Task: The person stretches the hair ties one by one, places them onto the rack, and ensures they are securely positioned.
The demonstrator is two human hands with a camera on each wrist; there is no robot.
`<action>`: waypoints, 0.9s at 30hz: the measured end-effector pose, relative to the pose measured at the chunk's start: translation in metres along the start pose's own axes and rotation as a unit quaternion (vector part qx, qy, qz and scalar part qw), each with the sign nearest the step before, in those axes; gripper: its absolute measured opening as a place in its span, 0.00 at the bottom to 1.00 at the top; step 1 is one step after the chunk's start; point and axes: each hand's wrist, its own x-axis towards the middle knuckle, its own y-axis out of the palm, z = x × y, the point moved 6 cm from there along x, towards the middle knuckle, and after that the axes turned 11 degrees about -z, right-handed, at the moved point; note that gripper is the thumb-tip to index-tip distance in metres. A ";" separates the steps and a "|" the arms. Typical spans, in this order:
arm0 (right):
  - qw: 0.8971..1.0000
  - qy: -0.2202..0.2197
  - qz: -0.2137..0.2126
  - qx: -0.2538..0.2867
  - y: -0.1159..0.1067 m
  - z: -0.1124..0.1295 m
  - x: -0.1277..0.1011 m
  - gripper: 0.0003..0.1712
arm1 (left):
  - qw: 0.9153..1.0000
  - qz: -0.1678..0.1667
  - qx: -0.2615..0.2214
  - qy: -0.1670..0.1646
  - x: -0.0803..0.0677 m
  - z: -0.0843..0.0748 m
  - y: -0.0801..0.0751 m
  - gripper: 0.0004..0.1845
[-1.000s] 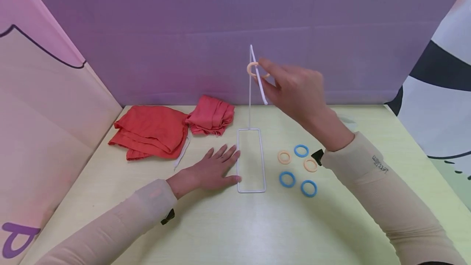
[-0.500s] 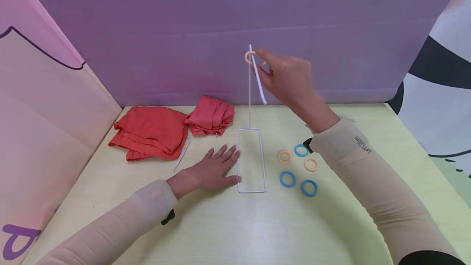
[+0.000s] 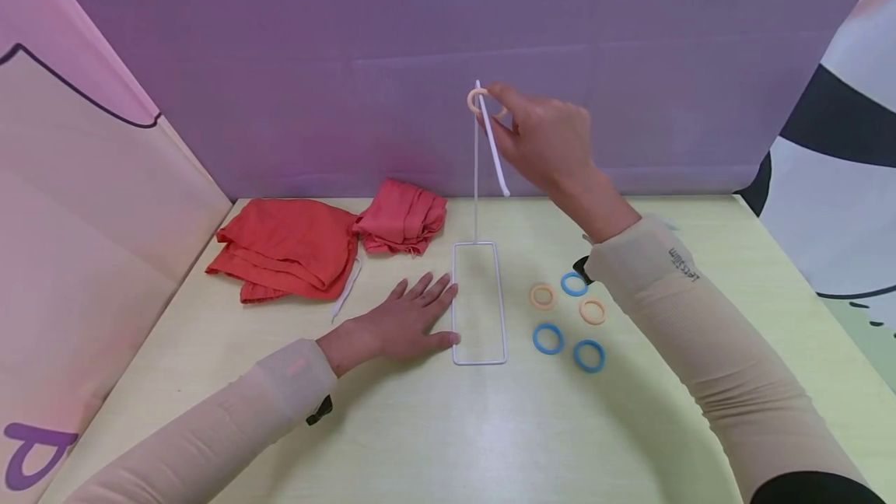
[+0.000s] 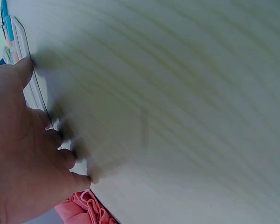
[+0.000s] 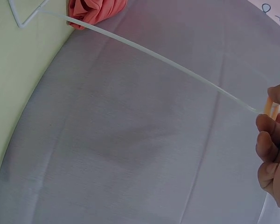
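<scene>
Peach ring [image 3: 479, 101] sits at the very top of the white wire stand [image 3: 477, 177], pinched between the fingertips of the right hand [image 3: 542, 138], which is raised well above the surface [image 3: 420, 426]. Ring hole faces the bend where the upright rod meets its short hooked arm slanting down to the right; whether the wire tip is already through the ring, cannot tell. Rod's long axis runs straight up from the rectangular base frame [image 3: 479, 303]; the hand lies to the right of the rod, ring at its left edge. In the right wrist view the thin rod [image 5: 154, 58] runs right up to the ring [image 5: 270, 108] in the curled fingers.

Left hand [image 3: 406, 321] lies flat, fingers spread and straight, just left of the base frame, thumb touching its wire edge. It is the nearer hand to the base, the right to the tip.

Five loose rings [image 3: 567, 313], peach and blue, lie right of the base. Red cloths [image 3: 287, 247] at the back left.
</scene>
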 end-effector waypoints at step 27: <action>0.998 -0.017 0.057 0.002 -0.015 -0.006 -0.018 0.19 | 1.000 0.009 0.004 -0.001 0.001 -0.004 0.000 0.46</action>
